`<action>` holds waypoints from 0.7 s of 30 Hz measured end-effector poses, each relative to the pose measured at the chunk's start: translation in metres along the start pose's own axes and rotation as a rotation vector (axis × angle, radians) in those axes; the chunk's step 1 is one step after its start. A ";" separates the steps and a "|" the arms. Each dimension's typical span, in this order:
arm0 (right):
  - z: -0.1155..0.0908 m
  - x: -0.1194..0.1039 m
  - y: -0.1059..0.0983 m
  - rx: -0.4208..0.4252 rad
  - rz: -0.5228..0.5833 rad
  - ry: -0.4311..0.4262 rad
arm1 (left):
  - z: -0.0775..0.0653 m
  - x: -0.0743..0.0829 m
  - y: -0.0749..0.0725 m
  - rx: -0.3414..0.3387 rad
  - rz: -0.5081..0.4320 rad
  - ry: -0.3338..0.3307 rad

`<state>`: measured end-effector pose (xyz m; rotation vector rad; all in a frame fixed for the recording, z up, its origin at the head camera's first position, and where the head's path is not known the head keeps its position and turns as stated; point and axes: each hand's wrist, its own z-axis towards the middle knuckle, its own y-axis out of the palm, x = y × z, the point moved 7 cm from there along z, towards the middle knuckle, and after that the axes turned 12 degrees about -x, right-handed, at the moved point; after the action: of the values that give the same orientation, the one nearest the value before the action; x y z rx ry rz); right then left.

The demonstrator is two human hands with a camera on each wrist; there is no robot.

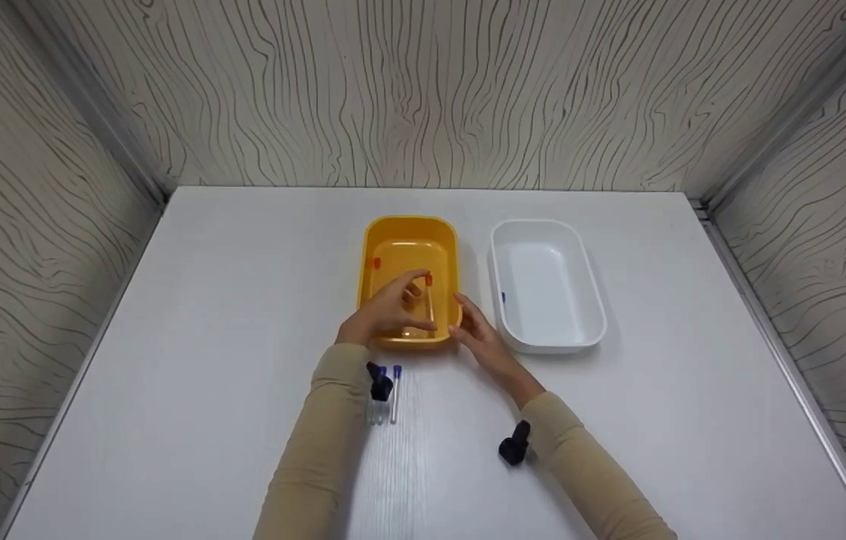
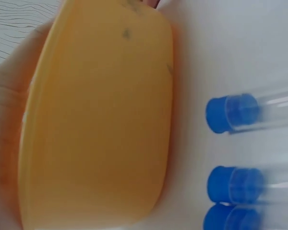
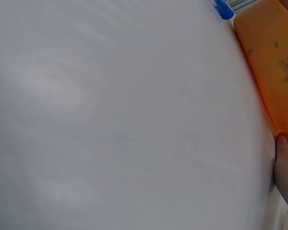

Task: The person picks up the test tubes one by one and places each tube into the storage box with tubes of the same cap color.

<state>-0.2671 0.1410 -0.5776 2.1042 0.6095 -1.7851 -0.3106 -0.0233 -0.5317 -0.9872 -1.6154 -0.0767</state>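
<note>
A yellow tray (image 1: 409,219) stands on the white table. My left hand (image 1: 391,304) reaches over its near left rim, holding a red-capped test tube (image 1: 430,300) between the index fingertip at the cap and the thumb at the lower end. Inside the tray, another red cap (image 1: 377,263) shows near the left wall. At the tray's right side, my right hand (image 1: 484,341) rests curved fingers and thumb against the rim. In the left wrist view, the tray's outer wall (image 2: 98,120) hides most of the left hand. The right wrist view shows fingertips (image 3: 283,143) at the tray's corner.
Blue-capped test tubes (image 1: 396,394) lie in front of the yellow tray, partly behind the left wrist camera (image 1: 381,386). To the right stands a white tray (image 1: 595,330) with a small blue item (image 1: 503,298) at its left wall. Patterned panels (image 1: 423,97) enclose the table.
</note>
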 end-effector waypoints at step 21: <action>-0.001 -0.002 0.001 -0.011 -0.003 -0.019 | -0.015 0.012 -0.006 0.071 0.072 0.089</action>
<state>-0.2660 0.1403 -0.5759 2.0780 0.6156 -1.7974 -0.3022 -0.0284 -0.5149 -0.9733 -1.4907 -0.0140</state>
